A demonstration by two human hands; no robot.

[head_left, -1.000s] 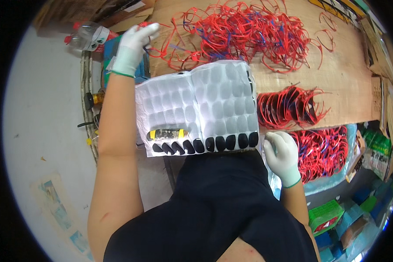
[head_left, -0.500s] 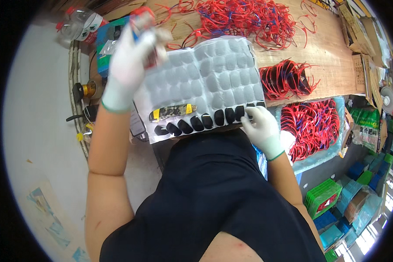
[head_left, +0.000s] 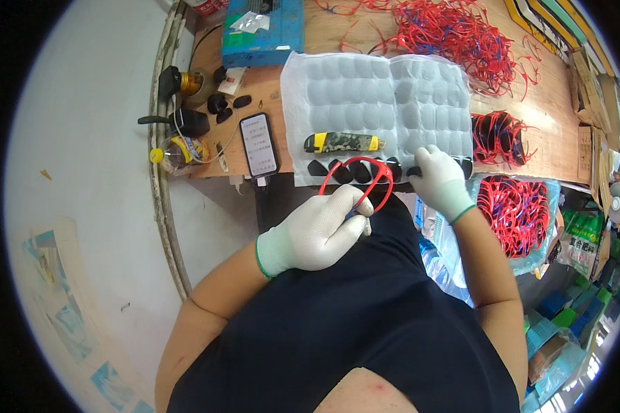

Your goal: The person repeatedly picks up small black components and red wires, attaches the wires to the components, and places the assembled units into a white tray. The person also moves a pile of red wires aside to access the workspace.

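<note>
My left hand (head_left: pixel 320 233), in a white knit glove with a green cuff, is closed on a red glasses frame (head_left: pixel 391 184). The frame is held up in front of the table edge, over the row of dark lenses (head_left: pixel 317 168) on a white padded sheet (head_left: pixel 344 93). My right hand (head_left: pixel 442 180), gloved alike, rests at the sheet's near edge with its fingers curled. A dark lens (head_left: pixel 414 171) shows at its thumb and fingertips, partly covered. Just behind the row lies a camouflage-and-yellow utility knife (head_left: pixel 344 142).
A phone (head_left: pixel 259 144), a bottle with a yellow cap (head_left: pixel 179 153) and a blue box (head_left: pixel 262 31) stand left of the sheet. Red frames lie in a pile (head_left: pixel 455 41), a stack (head_left: pixel 503 140) and a plastic-lined bin (head_left: pixel 513 213) to the right.
My left hand has come down from the upper left, toward me, and now shows a red glasses frame in it. The right hand stays at the lenses. The view has shifted left.
</note>
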